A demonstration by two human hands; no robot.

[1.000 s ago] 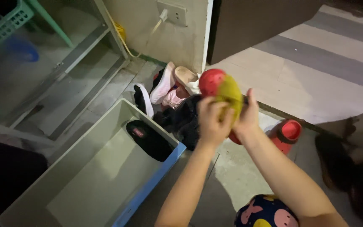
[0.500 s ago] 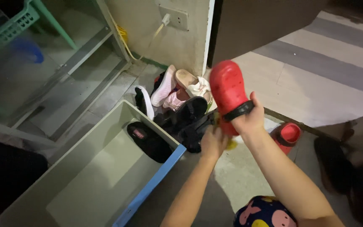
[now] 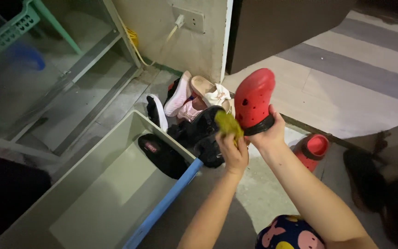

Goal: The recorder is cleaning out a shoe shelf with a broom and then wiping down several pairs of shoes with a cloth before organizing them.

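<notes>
My right hand (image 3: 266, 133) holds a red clog (image 3: 253, 97) up by its heel end, toe pointing away from me. Just left of it, my left hand (image 3: 233, 152) grips a yellow-green cloth (image 3: 229, 124) against the clog's side. Below the hands lies a heap of black shoes (image 3: 203, 133). The second red clog (image 3: 313, 148) sits on the floor to the right.
A grey-green bin with a blue rim (image 3: 162, 210) stands at lower left with a black slipper (image 3: 162, 154) inside. Pink and white shoes (image 3: 187, 97) lie by the wall. A metal shelf frame (image 3: 84, 64) and a green basket (image 3: 5, 32) are at upper left.
My left hand dropped to the floor with the cloth, then rose back to the clog's side. The red clog turned in my right hand and now shows its top.
</notes>
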